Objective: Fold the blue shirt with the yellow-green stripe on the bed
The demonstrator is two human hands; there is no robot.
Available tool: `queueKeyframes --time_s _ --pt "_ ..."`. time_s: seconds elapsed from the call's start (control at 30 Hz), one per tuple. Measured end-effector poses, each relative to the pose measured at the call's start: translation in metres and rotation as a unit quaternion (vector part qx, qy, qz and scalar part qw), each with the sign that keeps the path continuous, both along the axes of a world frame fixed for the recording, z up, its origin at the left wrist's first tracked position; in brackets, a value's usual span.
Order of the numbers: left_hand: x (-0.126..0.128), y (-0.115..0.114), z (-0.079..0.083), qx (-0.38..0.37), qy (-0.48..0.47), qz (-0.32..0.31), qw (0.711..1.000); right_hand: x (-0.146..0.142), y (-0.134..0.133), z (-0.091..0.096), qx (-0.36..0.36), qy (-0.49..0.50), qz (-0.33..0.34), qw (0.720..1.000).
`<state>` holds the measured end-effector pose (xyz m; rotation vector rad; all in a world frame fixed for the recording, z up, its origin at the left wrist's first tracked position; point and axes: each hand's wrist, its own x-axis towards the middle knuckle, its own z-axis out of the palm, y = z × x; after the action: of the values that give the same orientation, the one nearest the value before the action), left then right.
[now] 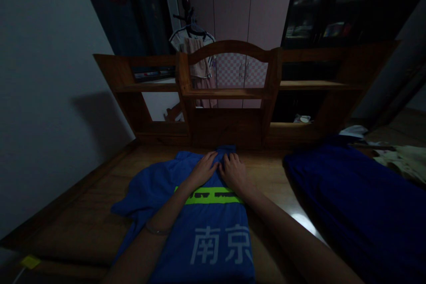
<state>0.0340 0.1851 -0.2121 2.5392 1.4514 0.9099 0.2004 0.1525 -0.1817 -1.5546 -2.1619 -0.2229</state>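
Observation:
A blue shirt [213,226] with a bright green stripe and pale printed characters lies flat, back up, on a wooden surface [83,213]. My left hand [203,167] rests on its upper part near the collar, fingers stretched out and pressed down on the cloth. My right hand [233,171] lies right beside it, fingers also flat on the fabric near the collar. The two hands almost touch. The shirt's left sleeve spreads out to the left; its right side looks folded in under the body.
A dark blue cloth [349,204] lies at the right. A wooden headboard with shelves [229,93] stands straight behind. A wall [40,97] runs along the left. Clothes hang on a rack [196,49] beyond; a pale garment [402,159] lies far right.

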Motion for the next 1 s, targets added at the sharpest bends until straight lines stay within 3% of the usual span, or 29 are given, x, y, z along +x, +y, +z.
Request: queueKeyframes --time_s 1.0 --pt "0.0005 -0.0033 0.0032 -0.003 0.000 -0.007 1.000 0.0019 -0.0005 0.0018 -0.004 0.010 0.016 1.000"
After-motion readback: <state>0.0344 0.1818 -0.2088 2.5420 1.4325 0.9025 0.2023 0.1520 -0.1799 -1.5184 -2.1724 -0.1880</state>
